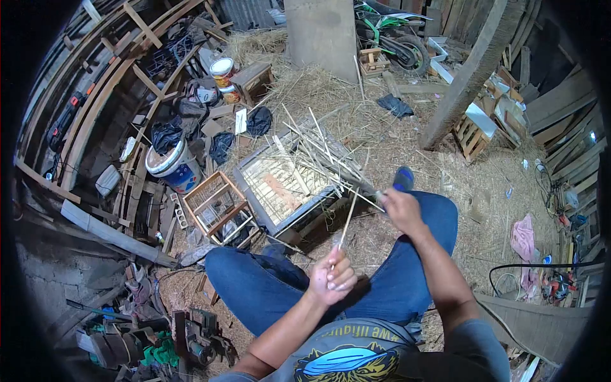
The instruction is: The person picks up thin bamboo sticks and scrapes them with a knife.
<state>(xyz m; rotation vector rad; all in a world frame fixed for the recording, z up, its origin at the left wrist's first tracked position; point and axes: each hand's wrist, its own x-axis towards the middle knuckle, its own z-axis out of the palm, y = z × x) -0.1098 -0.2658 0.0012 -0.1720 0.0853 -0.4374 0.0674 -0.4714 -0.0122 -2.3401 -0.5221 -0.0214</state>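
Observation:
My left hand (332, 277) is closed around the lower end of a thin pale bamboo-like stick (349, 219), which points up and away from me between my knees. My right hand (404, 211), farther forward and to the right, grips a long grey blade-like tool (364, 184); motion blurs it, so its exact kind is unclear. The tool reaches left over a loose pile of thin sticks (318, 149). Those sticks lie across a low, dark-framed box with a slatted top (254, 197). A flat light strip (293, 167) and a brownish patch lie there too.
Left of the box stands a small wooden frame cage (216, 207), with a white bucket (175, 167) behind it. A wooden post (464, 79) rises at the right. A board (321, 38) and a green motorbike (394, 32) stand behind. Straw and shavings cover the floor.

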